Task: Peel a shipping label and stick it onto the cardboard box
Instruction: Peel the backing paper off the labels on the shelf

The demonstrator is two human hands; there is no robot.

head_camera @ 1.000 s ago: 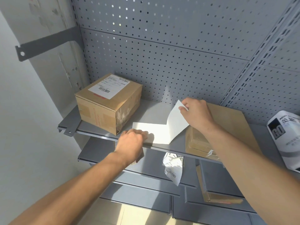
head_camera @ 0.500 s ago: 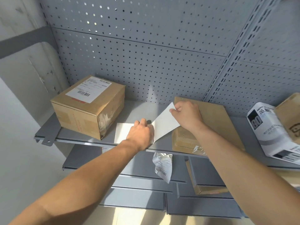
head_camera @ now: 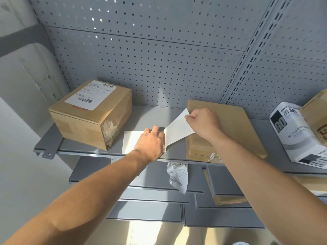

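A white label sheet (head_camera: 131, 141) lies flat on the grey shelf (head_camera: 150, 114). My left hand (head_camera: 150, 144) presses down on it with fingers spread. My right hand (head_camera: 203, 121) pinches the far corner of the label (head_camera: 178, 131), which is lifted and peeled toward the right, over the left edge of a flat cardboard box (head_camera: 230, 124). The box top is bare where it shows. Another cardboard box (head_camera: 92, 117) at the left carries a printed label on its top.
A perforated grey back panel rises behind the shelf. A white printed bag (head_camera: 297, 133) and another carton (head_camera: 316, 114) lie at the right. A crumpled label (head_camera: 177, 175) hangs below the shelf edge, over lower shelves with a flat carton (head_camera: 228, 198).
My left hand slid right along the sheet toward the peel line. My right hand pulled the label farther right and back, over the flat box. The view shifted right.
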